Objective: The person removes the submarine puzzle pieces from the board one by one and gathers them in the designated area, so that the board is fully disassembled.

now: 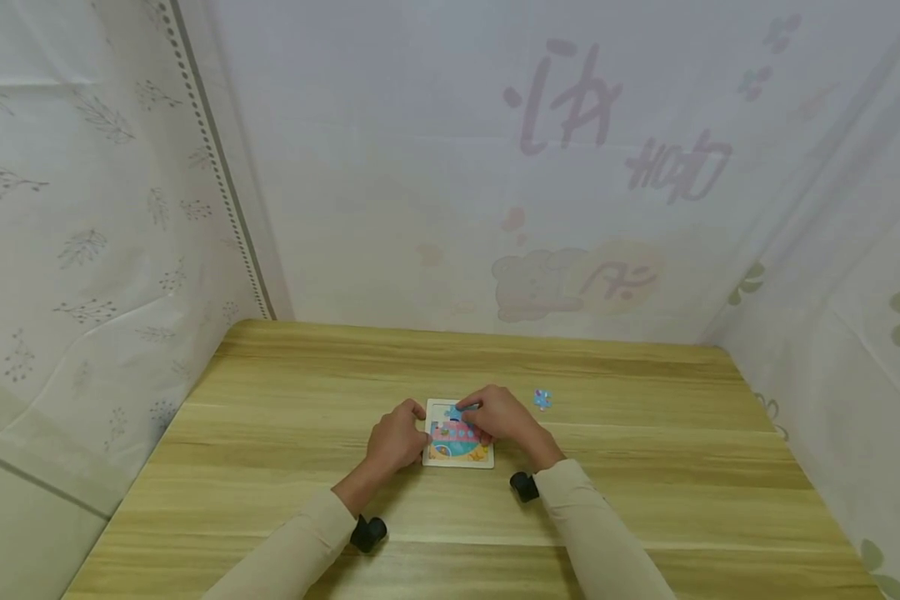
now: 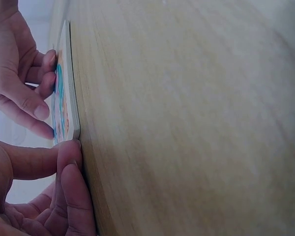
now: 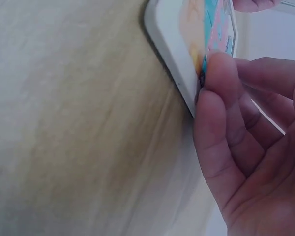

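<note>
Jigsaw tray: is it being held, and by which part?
Yes: the left hand holds the jigsaw tray by its left edge. Whether the right hand grips anything cannot be told.

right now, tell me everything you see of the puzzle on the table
The puzzle is a squarish board with a pale, wood-like frame and a pink, teal, orange and blue picture. It lies flat on the table, unfinished, a pale gap at its far left. The left hand holds its left edge; the right hand touches its right side, hiding part.

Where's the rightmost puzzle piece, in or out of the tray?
Out: the puzzle piece lies on the table, right of the tray.
</note>
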{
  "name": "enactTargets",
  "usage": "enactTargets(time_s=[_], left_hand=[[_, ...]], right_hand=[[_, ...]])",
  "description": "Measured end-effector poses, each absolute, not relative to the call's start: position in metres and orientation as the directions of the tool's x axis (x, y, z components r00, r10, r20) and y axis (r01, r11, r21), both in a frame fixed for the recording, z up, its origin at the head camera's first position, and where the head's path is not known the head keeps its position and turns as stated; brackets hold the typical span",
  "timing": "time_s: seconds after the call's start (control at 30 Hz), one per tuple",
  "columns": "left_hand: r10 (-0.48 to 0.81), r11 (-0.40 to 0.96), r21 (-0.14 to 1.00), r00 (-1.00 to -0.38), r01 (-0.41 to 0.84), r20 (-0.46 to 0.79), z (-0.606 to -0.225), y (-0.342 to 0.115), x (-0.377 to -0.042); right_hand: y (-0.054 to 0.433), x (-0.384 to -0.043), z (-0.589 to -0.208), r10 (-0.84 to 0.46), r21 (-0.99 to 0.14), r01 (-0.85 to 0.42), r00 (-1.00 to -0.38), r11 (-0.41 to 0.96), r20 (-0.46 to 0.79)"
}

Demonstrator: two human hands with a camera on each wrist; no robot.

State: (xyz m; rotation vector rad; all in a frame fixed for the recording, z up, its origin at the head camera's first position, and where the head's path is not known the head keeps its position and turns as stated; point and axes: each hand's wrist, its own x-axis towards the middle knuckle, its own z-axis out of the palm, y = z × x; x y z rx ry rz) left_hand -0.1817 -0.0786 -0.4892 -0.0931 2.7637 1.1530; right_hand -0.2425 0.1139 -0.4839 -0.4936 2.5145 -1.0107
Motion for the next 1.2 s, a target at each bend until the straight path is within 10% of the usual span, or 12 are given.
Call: enactTargets(time_s=[1.2], left_hand=[[-0.011, 0.7, 0.701, -0.984, -0.134, -0.176, -0.49, -0.078, -0.181]], right_hand=[[0.117, -0.247, -0.501, -0.448, -0.821, -0.079, -0.865, 0.565, -0.225]])
